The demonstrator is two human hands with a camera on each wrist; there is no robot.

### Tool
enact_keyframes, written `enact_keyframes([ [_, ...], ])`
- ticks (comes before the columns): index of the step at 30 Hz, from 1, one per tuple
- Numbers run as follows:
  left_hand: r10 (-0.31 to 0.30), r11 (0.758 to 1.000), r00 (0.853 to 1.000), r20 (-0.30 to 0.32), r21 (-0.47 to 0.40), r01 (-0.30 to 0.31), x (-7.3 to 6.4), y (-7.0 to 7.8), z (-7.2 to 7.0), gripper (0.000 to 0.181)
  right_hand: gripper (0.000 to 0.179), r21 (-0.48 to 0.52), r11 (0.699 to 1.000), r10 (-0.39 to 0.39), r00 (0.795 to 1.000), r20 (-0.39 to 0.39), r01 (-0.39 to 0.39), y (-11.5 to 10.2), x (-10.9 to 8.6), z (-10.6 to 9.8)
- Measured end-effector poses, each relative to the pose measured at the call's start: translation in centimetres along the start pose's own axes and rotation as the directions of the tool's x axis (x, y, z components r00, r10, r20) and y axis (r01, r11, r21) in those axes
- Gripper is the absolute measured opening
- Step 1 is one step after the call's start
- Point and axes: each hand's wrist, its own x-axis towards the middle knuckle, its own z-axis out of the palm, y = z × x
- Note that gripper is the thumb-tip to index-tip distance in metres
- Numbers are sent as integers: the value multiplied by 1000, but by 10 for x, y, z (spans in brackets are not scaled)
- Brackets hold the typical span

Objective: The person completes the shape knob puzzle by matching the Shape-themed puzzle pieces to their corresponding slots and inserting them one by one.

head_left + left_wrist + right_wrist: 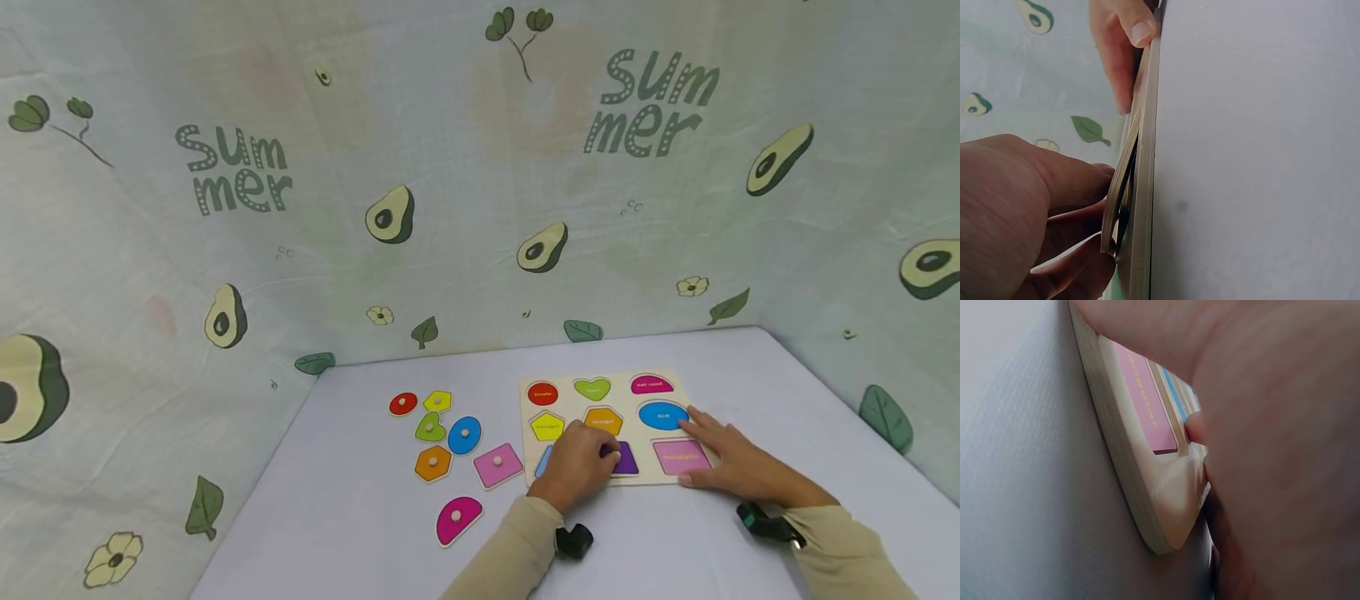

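By the left hand [576, 462], a wooden piece [1121, 187] was pinched between thumb and fingers and held tilted over the near middle of the board [622, 398], beside a purple shape [626, 460]; the colour of its face could not be told. The right hand [738, 462], holding nothing, was spread and rested at the board's right edge, with its thumb by the pink slot [681, 457]. To the left, on the white table [322, 517], a red circle [403, 405], yellow pentagon [437, 402], green heart [431, 428], blue oval [465, 435] and orange hexagon [432, 463] were grouped; between them and the board a pink rectangle [498, 465] was laid, and nearest of all a magenta half-round [457, 520] was placed. Behind, an avocado-print cloth [450, 125] was hung
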Motion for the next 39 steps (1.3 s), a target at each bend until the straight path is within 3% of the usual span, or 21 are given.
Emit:
enact_keyframes([
  [23, 101, 990, 995, -24, 101, -98, -1, 1, -2, 18, 92, 1, 1000, 0, 1000, 3, 0, 0, 2, 0],
  [39, 91, 988, 996, 11, 121, -92, -1, 1, -1, 23, 91, -3, 1000, 5, 1000, 7, -5, 0, 1, 0],
])
